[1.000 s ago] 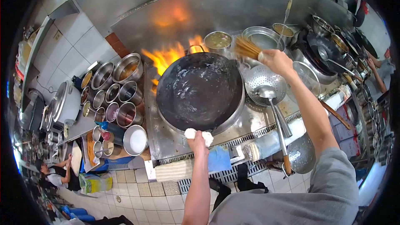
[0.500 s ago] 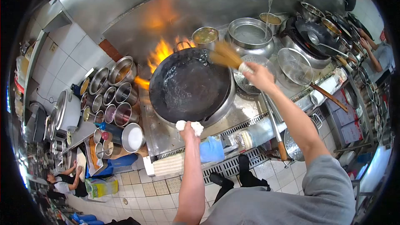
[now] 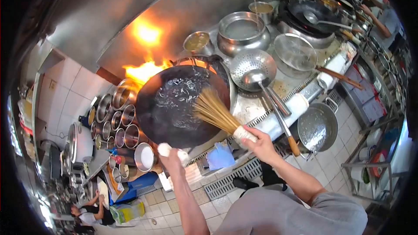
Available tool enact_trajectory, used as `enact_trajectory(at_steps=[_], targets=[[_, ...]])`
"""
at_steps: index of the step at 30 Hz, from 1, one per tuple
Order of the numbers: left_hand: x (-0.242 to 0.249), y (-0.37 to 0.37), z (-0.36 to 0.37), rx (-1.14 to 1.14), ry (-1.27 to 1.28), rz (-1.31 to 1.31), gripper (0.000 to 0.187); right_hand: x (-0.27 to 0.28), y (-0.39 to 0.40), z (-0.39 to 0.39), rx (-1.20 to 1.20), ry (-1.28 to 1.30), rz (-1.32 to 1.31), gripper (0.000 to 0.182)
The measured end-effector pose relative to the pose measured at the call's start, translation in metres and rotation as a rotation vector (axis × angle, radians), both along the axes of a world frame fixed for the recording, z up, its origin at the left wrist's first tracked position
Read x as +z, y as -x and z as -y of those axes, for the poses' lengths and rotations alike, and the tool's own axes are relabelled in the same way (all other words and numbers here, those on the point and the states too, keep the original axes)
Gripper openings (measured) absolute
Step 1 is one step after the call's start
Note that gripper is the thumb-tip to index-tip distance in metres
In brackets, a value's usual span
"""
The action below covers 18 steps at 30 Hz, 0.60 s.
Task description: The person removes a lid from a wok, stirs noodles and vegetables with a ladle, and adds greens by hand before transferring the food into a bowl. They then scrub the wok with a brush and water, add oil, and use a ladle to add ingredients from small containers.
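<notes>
My left hand point(image 3: 173, 162) is closed on a white cloth point(image 3: 165, 149) at the near edge of a big black wok point(image 3: 152, 122). The wok sits tilted on the range, with water point(image 3: 178, 93) rippling inside it. In my right hand point(image 3: 262, 147) is a bamboo wok brush point(image 3: 215, 109), gripped by its white-wrapped end. Its bristles spread over the right part of the wok. Behind the wok, flames point(image 3: 146, 70) rise from the burner. A perforated strainer ladle point(image 3: 253, 65) lies just beyond the brush, its handle pointing toward me.
Metal containers point(image 3: 131, 132) crowd the left side, with a bowl of white contents point(image 3: 144, 156) nearest. At the back, water runs into a large pot point(image 3: 244, 26). To the right are a mesh strainer point(image 3: 296, 52) and a hanging pan point(image 3: 320, 126). Other people point(image 3: 93, 209) work at far left and far right.
The wok has moved left and tilted, with my left hand shifting left too. My right hand has brought the brush down into the wok. The flames have grown brighter.
</notes>
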State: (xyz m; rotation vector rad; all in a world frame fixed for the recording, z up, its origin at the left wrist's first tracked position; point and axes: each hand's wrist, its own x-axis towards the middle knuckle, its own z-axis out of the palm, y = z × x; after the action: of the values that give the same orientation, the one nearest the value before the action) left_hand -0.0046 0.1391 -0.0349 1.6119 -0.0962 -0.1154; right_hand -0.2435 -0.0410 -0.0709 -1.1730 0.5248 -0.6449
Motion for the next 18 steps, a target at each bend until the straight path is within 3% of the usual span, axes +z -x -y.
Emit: enact_trajectory(at_steps=[1, 2, 4, 5, 7, 9, 11, 13, 14, 16, 17, 18], targets=[[0.014, -0.007, -0.002, -0.061, 0.004, 0.016, 0.037, -0.001, -0.002, -0.011, -0.003, -0.075, 0.006, 0.049], [0.027, -0.011, 0.004, -0.122, 0.020, 0.036, 0.038, -0.013, -0.005, -0.014, 0.018, 0.180, -0.105, 0.050], [0.049, -0.006, 0.017, -0.122, -0.032, 0.135, 0.038, -0.022, -0.013, -0.019, 0.088, 0.168, -0.147, 0.051], [0.059, -0.003, 0.021, -0.108, -0.082, 0.233, 0.039, -0.012, -0.016, -0.018, 0.082, 0.158, -0.146, 0.051], [0.075, 0.011, 0.032, -0.078, -0.224, 0.312, 0.039, 0.019, -0.022, -0.011, 0.237, 0.145, -0.388, 0.050], [0.089, 0.034, 0.042, -0.039, -0.462, 0.424, 0.043, 0.020, -0.039, -0.011, 0.170, 0.189, -0.300, 0.049], [0.096, 0.068, 0.049, -0.048, -0.506, 0.444, 0.043, 0.013, -0.068, -0.005, 0.098, 0.238, -0.213, 0.048], [0.080, 0.093, 0.043, -0.049, -0.548, 0.545, 0.046, -0.003, -0.108, 0.011, -0.108, 0.074, 0.046, 0.047], [0.061, 0.103, 0.031, -0.049, -0.548, 0.623, 0.049, -0.004, -0.121, 0.023, -0.124, -0.028, 0.055, 0.047], [0.015, 0.115, 0.010, 0.022, -0.399, 0.652, 0.057, 0.047, -0.111, 0.030, -0.082, -0.243, -0.052, 0.051], [-0.012, 0.110, -0.012, -0.032, -0.341, 0.431, 0.062, 0.030, -0.115, 0.018, -0.154, 0.029, -0.067, 0.053], [-0.025, 0.108, -0.019, -0.041, -0.338, 0.427, 0.062, 0.010, -0.115, -0.001, -0.223, 0.307, -0.081, 0.055]])
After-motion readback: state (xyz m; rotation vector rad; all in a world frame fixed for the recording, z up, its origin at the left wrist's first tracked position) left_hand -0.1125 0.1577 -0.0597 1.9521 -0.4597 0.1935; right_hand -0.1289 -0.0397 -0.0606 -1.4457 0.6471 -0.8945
